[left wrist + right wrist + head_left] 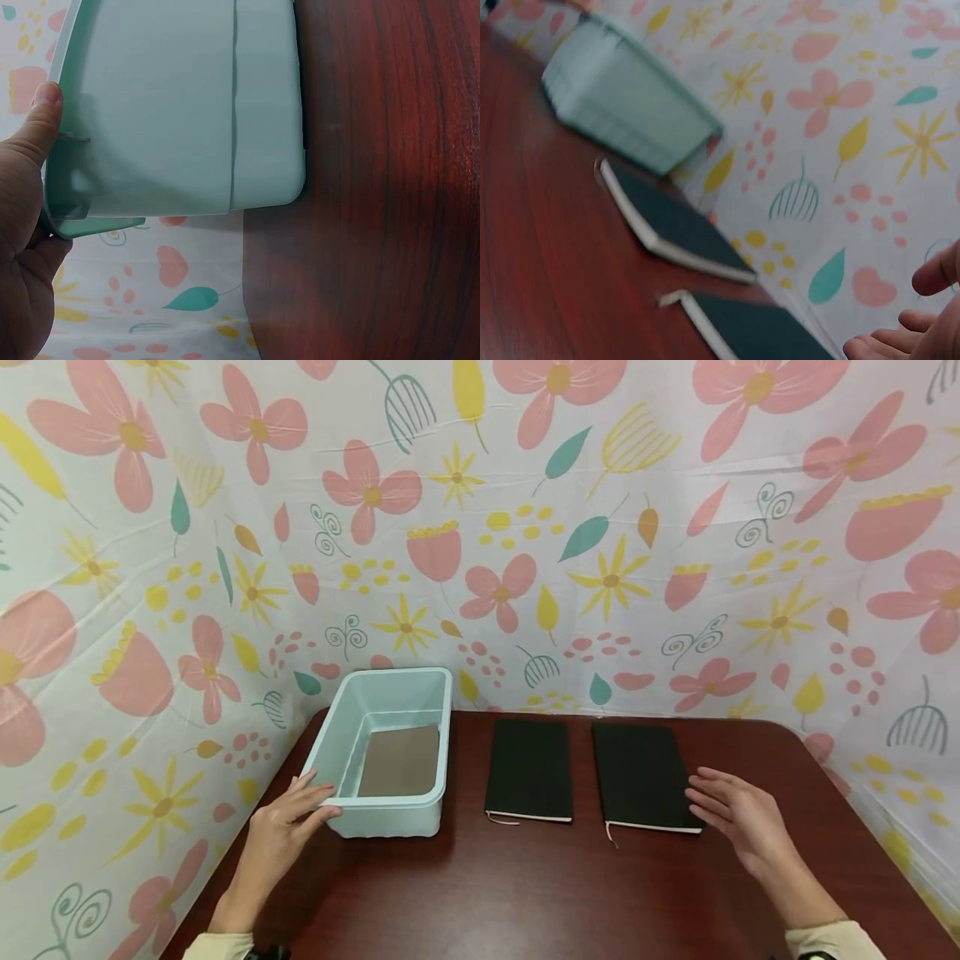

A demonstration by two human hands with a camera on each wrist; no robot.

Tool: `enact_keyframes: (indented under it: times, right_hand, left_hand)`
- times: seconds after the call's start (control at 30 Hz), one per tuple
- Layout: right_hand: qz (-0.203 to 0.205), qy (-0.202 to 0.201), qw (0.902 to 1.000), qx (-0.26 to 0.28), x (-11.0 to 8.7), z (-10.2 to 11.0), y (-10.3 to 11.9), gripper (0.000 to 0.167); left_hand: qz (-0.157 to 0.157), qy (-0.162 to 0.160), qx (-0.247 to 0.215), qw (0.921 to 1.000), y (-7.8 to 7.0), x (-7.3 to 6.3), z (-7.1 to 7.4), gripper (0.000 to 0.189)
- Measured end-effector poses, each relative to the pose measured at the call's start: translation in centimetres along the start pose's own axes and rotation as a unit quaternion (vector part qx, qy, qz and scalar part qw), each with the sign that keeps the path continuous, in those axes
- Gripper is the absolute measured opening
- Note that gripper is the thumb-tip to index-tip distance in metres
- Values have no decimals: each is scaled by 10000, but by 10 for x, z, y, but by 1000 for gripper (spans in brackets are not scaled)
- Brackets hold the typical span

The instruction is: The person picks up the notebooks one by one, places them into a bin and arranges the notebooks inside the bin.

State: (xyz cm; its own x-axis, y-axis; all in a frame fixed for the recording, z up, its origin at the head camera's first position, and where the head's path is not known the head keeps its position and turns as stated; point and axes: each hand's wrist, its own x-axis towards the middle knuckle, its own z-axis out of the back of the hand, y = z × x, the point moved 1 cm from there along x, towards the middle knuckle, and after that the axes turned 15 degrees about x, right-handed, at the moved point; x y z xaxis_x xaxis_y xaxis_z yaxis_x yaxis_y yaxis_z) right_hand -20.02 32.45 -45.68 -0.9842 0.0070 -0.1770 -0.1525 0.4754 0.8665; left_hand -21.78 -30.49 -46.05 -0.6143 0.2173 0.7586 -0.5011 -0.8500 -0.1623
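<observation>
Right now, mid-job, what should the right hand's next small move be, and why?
I'd probably ease the right hand onto the right-hand black notebook and grip its edge: the hand looks empty, close beside that notebook, which lies flat on the table, while the left hand holds the bin at its near-left corner.
</observation>
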Motion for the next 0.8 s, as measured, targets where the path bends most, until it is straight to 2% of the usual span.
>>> enact_keyframes:
  times: [0.1,0.17,0.2,0.3,0.4,0.6,0.7,0.8]
  right_hand:
    - [138,-301,9968,-723,3,7,-7,23]
    - [275,-476,9902,-1287,4,10,-12,39]
    - [351,-556,9854,-1568,5,12,-14,48]
    - [628,-761,9678,-2316,7,16,-21,56]
    - [731,-955,9513,-2839,9,17,-25,60]
    - [604,-1274,9216,-3617,14,19,-30,65]
    - [568,-1326,9011,-4088,17,18,-33,71]
    - [578,-1290,8868,-4399,21,17,-37,77]
  left_hand:
    - [14,31,-28,10000,0,0,0,43]
    - [-20,9,-30,10000,-1,0,0,43]
    - [-30,0,-32,10000,-1,1,0,43]
    - [-90,-46,-56,9999,-2,1,-1,43]
    - [-97,-58,-41,9999,-2,1,-1,43]
    - [-79,-57,-33,9999,-2,0,1,43]
    - [-61,-72,-40,9999,-2,0,1,44]
    - [-56,-74,-36,10000,-2,0,1,43]
